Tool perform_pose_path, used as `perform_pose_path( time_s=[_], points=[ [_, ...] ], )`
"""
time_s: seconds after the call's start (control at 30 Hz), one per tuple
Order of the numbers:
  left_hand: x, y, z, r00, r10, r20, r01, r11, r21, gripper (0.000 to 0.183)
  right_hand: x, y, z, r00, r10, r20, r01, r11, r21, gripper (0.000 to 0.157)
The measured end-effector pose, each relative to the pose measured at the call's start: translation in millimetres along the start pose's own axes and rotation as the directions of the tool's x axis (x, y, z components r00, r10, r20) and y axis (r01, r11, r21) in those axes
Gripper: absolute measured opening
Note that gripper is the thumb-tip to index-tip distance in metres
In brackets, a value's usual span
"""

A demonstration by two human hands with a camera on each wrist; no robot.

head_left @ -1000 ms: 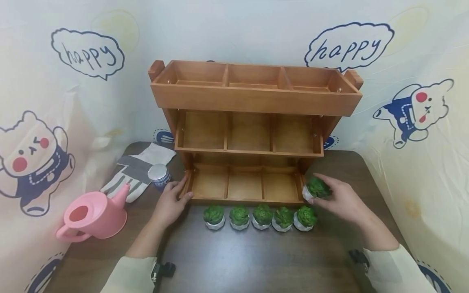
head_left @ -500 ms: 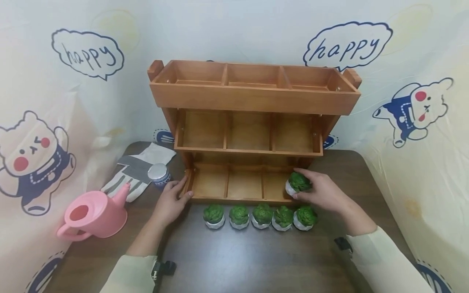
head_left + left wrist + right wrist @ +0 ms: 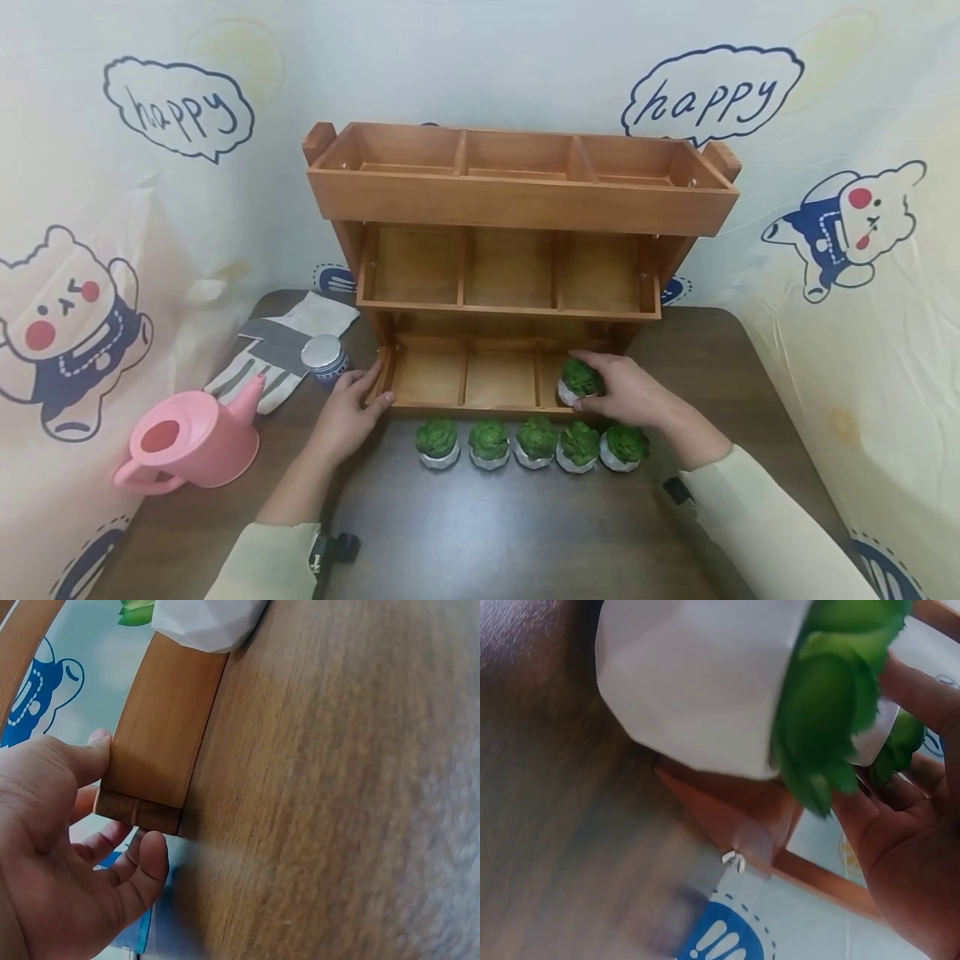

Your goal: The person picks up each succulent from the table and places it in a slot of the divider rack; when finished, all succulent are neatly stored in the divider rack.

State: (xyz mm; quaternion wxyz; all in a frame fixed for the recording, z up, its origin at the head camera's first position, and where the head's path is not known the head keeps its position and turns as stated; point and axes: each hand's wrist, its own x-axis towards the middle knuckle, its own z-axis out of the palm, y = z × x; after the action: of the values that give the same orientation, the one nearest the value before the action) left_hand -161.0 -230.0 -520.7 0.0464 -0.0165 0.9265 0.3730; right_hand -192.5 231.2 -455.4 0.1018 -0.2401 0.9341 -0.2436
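A three-tier wooden plant stand [image 3: 517, 208] stands at the back of the table, each tier split into 3 compartments. My left hand [image 3: 348, 417] grips the left end of its bottom tier; in the left wrist view the thumb lies on the front board [image 3: 161, 727] and the fingers curl behind its end. Between thumb and fingers, my right hand [image 3: 630, 392] holds a small potted succulent [image 3: 582, 379], green in a white faceted pot, at the bottom tier's right compartment. In the right wrist view that pot [image 3: 874, 739] is partly hidden behind a nearer potted succulent [image 3: 697, 682].
Several matching potted succulents [image 3: 536, 442] line up in front of the stand. On the left are a pink watering can [image 3: 198, 442], grey-and-white gloves [image 3: 277, 350] and a small silver-lidded container [image 3: 326, 358]. A printed cloth hangs behind the table.
My right hand has moved left with the potted succulent, from beside the stand's right end into the bottom tier's right compartment. The left hand has stayed in place.
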Motion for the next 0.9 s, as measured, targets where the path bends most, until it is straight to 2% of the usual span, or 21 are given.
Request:
perform_pose_path(
  time_s=[0.4, 0.9],
  points=[
    [1.6, -0.4, -0.1, 0.999, -0.027, 0.027, 0.027, 1.000, -0.003, 0.069, 10, -5, 10.6, 0.995, 0.002, 0.100, -0.004, 1.000, 0.015, 0.071],
    [3.7, -3.4, 2.1, 0.999, -0.037, 0.026, 0.037, 0.999, -0.005, 0.069, 11, 5, 10.2, 0.981, 0.059, 0.184, -0.080, 0.990, 0.112, 0.075]
  ],
)
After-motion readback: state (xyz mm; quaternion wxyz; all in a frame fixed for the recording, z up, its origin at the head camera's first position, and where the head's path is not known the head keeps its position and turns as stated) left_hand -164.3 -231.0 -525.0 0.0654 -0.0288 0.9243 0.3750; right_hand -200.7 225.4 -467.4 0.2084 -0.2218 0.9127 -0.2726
